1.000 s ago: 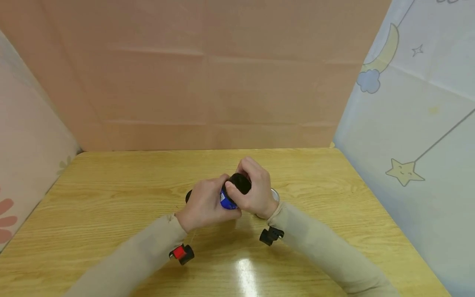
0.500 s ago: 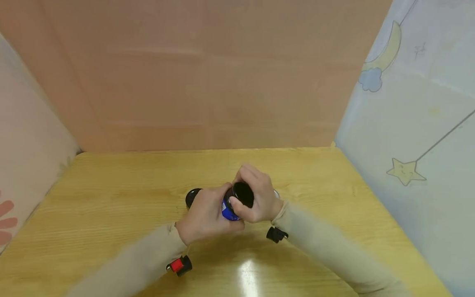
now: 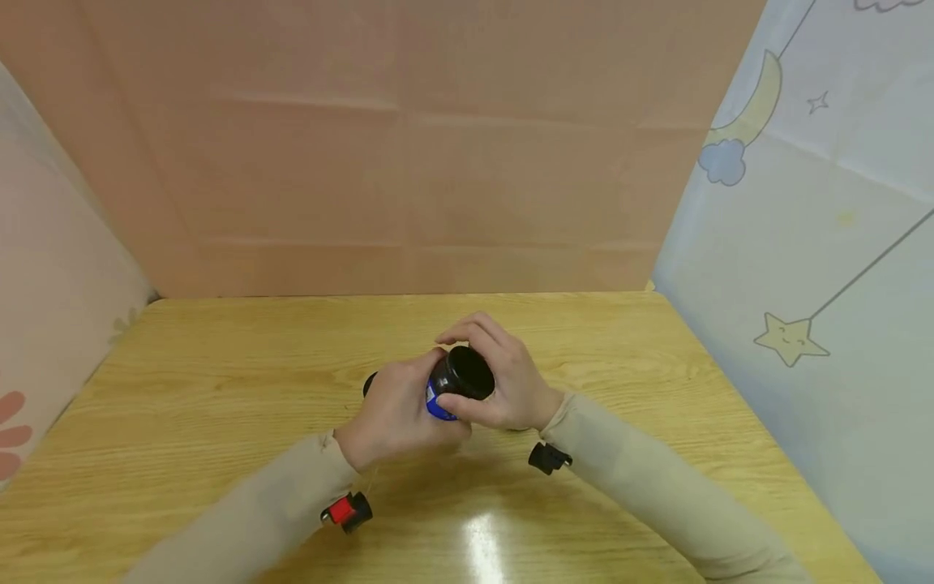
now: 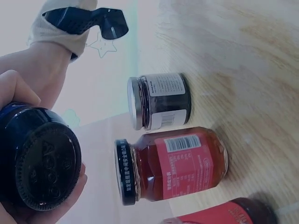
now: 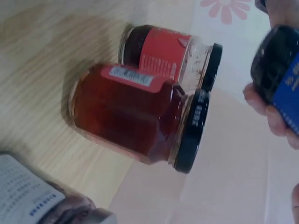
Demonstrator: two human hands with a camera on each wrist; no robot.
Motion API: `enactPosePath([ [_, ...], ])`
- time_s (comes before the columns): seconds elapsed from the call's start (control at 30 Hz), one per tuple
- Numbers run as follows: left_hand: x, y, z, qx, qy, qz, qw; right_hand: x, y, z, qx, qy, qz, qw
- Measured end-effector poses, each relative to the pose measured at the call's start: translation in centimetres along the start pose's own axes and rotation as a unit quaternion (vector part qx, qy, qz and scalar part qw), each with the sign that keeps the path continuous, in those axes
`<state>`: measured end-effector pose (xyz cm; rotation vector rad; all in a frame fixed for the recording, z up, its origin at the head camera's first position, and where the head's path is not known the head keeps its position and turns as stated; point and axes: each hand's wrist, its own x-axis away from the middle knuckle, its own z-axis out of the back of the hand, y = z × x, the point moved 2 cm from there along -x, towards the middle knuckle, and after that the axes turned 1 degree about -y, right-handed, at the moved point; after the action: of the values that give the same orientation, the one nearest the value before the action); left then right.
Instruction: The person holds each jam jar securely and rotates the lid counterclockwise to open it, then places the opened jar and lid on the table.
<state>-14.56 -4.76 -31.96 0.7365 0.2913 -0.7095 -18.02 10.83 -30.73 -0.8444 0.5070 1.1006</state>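
Fingers of the right hand (image 3: 514, 381) have loosened and lifted forward since half a second ago, when they hugged the dark jar (image 3: 452, 379) more closely; the left hand (image 3: 397, 410) has edged away from the body, covering more of the lid behind it. The jar is held up between the two hands, tilted. Its long axis slants from the left palm toward the right one: the black lid (image 3: 474, 373) faces up and toward the right palm, while the round base (image 4: 49, 165), with raised lettering, faces the left wrist camera.

The left hand wraps the jar's body, its fingers curled round the dark glass and blue label (image 3: 433, 399). The right hand arches about the lid, fingers over the far side, thumb along the near side across the label; whether those fingertips press on the lid, I cannot tell.

Below the hands, three jars stand upright on the wooden table (image 3: 219, 349): a short silver-lidded jar (image 4: 161, 101) on the right hand's side, a taller amber jar (image 5: 128, 114) in the middle, and a red-labelled jar (image 5: 163, 56) on the left hand's side.
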Motion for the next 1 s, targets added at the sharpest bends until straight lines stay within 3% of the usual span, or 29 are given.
enactPosePath([
  [0.1, -0.2, 0.0, 0.1, 0.0, -0.002, 0.013, 0.9999, 0.2, -0.1, 0.3, -0.013, -0.006, -0.032, 0.9994],
  [0.23, -0.2, 0.1, 0.3, -0.007, -0.003, 0.036, 0.9993, 0.3, -0.4, 0.9, -0.011, 0.014, -0.073, 0.9971],
  [0.5, -0.3, -0.3, 0.4, -0.027, 0.01, 0.056, 0.998, -0.1, -0.6, 1.5, 0.005, 0.02, -0.104, 0.9943],
  [0.73, -0.2, -0.3, 0.7, -0.042, 0.018, 0.065, 0.9968, -0.2, -0.7, 1.8, -0.012, -0.003, -0.149, 0.9887],
  [1.0, -0.2, -0.3, 0.6, -0.047, 0.021, 0.074, 0.9959, -0.3, -0.9, 2.3, -0.024, -0.032, -0.173, 0.9841],
])
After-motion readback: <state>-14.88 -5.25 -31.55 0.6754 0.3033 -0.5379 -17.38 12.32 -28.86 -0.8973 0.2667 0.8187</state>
